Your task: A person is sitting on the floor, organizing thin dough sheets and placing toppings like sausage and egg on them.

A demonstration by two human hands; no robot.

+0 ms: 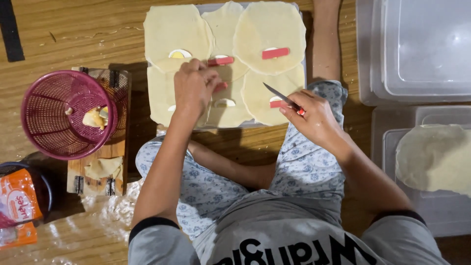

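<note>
An orange packet (18, 203) is lying at lower left. Six dough rounds (269, 34) are being filled; a knife (280, 95) is being gripped by the right hand (314, 118), a red strip (220, 61) pinched by the left hand (194, 86).

- Dough sheets (267, 29): pale cream.
- Sticks (275, 53) on the dough: red.
- Egg slice (179, 54): white with yellow yolk.
- Knife (280, 94): silver blade, red at the handle.
- Basket (64, 114): magenta mesh.
- Floor (73, 34): brown wood grain.
- Trousers (304, 162): pale blue with small dark blue flowers.
- Shirt (274, 230): grey, black cuffs and lettering.
- Packet (17, 201): orange.
- Tubs (422, 49): clear, whitish.
</note>
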